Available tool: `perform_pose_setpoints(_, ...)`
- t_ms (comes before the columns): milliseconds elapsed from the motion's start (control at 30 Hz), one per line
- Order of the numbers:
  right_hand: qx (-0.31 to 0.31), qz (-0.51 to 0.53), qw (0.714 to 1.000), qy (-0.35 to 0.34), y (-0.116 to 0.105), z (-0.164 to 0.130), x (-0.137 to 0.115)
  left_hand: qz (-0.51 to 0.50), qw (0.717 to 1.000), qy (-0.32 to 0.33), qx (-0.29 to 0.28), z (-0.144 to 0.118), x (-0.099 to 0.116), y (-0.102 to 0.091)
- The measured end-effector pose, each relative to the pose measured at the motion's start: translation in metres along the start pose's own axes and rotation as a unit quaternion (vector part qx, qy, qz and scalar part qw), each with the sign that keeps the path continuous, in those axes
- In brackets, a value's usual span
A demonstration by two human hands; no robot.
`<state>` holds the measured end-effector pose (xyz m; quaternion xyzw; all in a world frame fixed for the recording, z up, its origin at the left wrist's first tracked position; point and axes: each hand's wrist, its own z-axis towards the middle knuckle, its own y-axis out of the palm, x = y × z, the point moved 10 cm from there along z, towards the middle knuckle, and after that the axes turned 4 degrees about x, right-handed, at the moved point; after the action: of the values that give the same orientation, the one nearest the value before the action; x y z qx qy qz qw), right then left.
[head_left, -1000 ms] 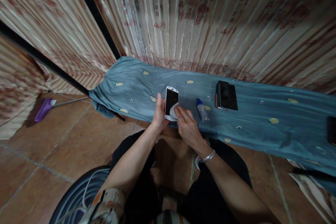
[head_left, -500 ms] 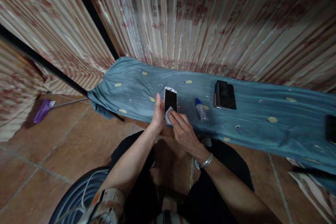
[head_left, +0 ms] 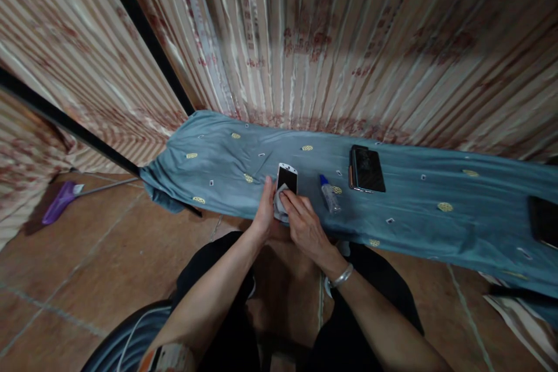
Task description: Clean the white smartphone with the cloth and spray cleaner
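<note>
A white smartphone (head_left: 288,176) with a dark screen is gripped along its left side by my left hand (head_left: 264,210), thumb on the near edge. My right hand (head_left: 303,222) presses a small grey cloth (head_left: 280,202) against the lower part of the screen, its fingers bunched on the cloth. The phone's lower end is partly hidden by the cloth and fingers. Just right of my right hand lies a clear bottle with a blue cap (head_left: 330,194) on the blue cloth cover.
Dark phones (head_left: 367,169) lie on the patterned blue cover (head_left: 414,197), with another dark device (head_left: 544,221) at the far right. Black poles (head_left: 143,29) and a striped curtain (head_left: 296,40) stand behind. A purple broom (head_left: 60,202) rests on the tiled floor at left.
The view has tilted slightly up and right, so the bench sits lower in the picture. The cloth has moved a little up the phone's screen under my right fingers.
</note>
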<state>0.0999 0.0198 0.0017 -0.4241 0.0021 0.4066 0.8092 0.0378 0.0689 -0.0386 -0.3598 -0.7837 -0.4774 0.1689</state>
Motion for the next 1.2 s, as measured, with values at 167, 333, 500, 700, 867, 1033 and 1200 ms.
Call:
perform_pose_setpoints(167,0.014,-0.011,1.0,0.008,-0.002,0.003,0.008,-0.025,1.0,-0.005,-0.012,0.002,-0.011,-0.001)
perform_pose_setpoints(333,0.028,-0.027,0.999,0.02,-0.004,0.005,0.017,-0.034,0.999,-0.022,-0.03,0.002,-0.022,0.0)
perform_pose_setpoints(500,0.046,-0.046,0.998,0.024,-0.003,0.006,0.027,-0.023,0.998,0.011,-0.049,0.002,-0.023,-0.002)
perform_pose_setpoints(700,0.023,-0.063,0.997,0.027,0.001,0.008,0.037,0.009,0.995,-0.001,-0.103,-0.003,-0.032,0.005)
perform_pose_setpoints(867,0.034,-0.067,0.996,0.042,-0.002,0.01,0.045,0.027,0.994,0.017,-0.109,-0.005,-0.033,0.004)
perform_pose_setpoints(1033,0.038,-0.086,0.994,0.058,-0.004,0.011,0.053,0.048,0.992,0.038,-0.115,-0.004,-0.037,0.004)
perform_pose_setpoints(1200,0.033,-0.1,0.993,0.057,-0.005,0.012,0.054,0.064,0.99,0.038,-0.119,-0.004,-0.041,0.005)
